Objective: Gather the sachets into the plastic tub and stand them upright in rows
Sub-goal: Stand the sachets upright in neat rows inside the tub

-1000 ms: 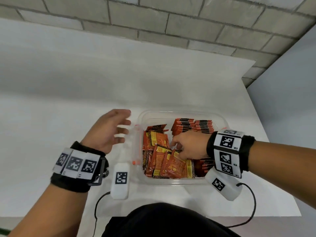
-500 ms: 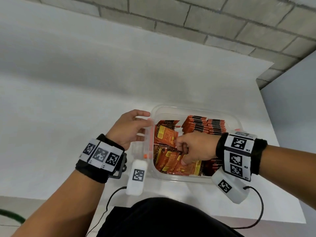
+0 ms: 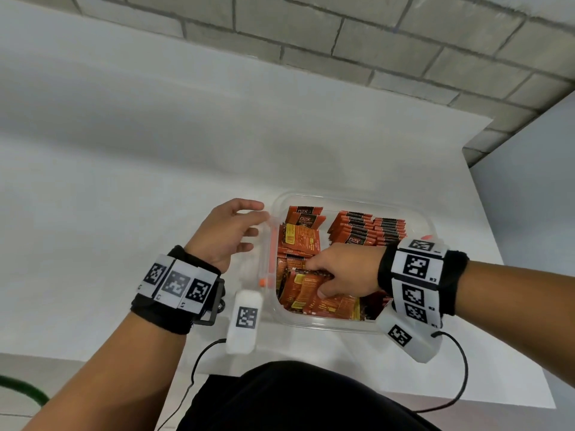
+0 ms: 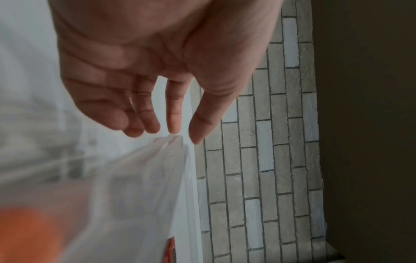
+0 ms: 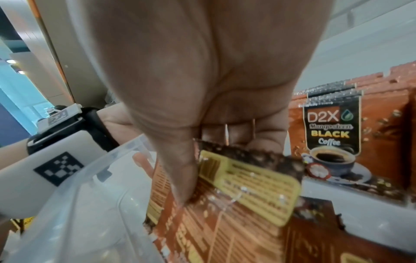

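Note:
A clear plastic tub point(image 3: 314, 322) sits on the white table near me, full of orange coffee sachets. Rows of sachets point(image 3: 367, 228) stand upright at its far right; loose sachets point(image 3: 298, 241) lie jumbled at its left. My right hand point(image 3: 323, 279) reaches into the tub and pinches a bundle of sachets point(image 3: 306, 293) between thumb and fingers; the right wrist view shows the held sachets point(image 5: 247, 179) and the upright sachets point(image 5: 333, 135) behind. My left hand point(image 3: 249, 225) is open, its straight fingertips point(image 4: 173, 124) at the tub's left rim point(image 4: 171, 140).
The white table point(image 3: 155, 181) stretches out to the left and behind the tub. A grey brick wall point(image 3: 373, 42) runs along the back. The table's front edge is close to my body, and cables point(image 3: 193, 368) hang over it.
My left hand moved right from above the table to the tub's left rim. My right hand dug deeper into the loose sachets and took hold of a bundle.

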Motion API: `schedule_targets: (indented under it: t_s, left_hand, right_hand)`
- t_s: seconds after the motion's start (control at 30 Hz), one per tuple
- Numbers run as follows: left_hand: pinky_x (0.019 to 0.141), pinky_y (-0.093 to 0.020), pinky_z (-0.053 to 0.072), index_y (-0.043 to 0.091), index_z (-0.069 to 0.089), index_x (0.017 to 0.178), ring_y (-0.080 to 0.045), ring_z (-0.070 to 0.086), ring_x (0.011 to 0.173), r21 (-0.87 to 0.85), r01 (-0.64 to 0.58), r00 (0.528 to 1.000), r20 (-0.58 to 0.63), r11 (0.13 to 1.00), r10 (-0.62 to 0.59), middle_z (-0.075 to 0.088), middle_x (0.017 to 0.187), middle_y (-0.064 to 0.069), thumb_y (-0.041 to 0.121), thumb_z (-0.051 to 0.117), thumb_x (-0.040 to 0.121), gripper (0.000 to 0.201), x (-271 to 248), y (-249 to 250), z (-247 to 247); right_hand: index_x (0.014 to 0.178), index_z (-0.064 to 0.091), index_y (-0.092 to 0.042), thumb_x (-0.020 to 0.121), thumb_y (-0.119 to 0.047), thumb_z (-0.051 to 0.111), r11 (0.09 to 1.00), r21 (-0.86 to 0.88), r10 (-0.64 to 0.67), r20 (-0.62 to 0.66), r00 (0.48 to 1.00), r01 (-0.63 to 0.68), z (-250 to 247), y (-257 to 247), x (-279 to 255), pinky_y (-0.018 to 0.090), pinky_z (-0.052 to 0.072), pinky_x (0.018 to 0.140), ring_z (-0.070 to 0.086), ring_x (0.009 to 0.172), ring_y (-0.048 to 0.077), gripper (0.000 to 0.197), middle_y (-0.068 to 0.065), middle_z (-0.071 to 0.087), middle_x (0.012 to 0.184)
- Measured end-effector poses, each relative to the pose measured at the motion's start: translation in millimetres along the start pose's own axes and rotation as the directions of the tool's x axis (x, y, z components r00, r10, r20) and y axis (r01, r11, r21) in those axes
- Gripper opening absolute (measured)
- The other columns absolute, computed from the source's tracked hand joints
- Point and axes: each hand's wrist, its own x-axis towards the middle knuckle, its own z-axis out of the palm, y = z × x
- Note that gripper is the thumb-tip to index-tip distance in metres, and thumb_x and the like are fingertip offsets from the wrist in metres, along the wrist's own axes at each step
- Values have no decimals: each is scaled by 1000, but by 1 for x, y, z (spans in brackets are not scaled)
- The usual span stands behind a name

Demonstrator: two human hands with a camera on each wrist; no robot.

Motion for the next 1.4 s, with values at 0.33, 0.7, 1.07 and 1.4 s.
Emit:
schedule_targets:
  t_s: [0.33,0.7,1.07,1.4]
  left_hand:
    - [86,-37,53,28,59,117,-7,66,97,-39,-242,933,265,969,244,68,106,4,39,74,73,47,-52,47,21]
    - [84,-45,57,7,55,121,-42,63,106,52,4,765,643,999,-37,67,115,-19,0,57,90,31,-45,36,83]
    - [80,-38,58,11,64,106,-25,71,91,-263,-38,868,469,964,163,74,100,-9,-7,56,87,28,-29,29,94]
    - [82,-43,57,5,60,108,-28,69,97,-347,15,880,450,938,152,70,107,-15,-7,51,88,25,-26,26,90]
  right_hand:
    - [94,62,-31,90,-25,63,954,251,-105,-236,966,165,-58,6,-69,22,50,70,64,73,2,8,-14,69,84]
    - [102,64,-29,82,-24,73,921,328,-9,-518,855,209,-52,31,-83,24,51,76,62,79,-1,23,-13,68,88]
    - [119,53,-31,67,-59,63,599,681,431,-717,548,420,-8,44,-65,31,53,74,63,90,13,60,-8,60,110]
    - [106,58,-22,93,-21,57,278,753,500,-643,580,596,17,45,-57,25,52,58,65,79,13,14,-1,70,100]
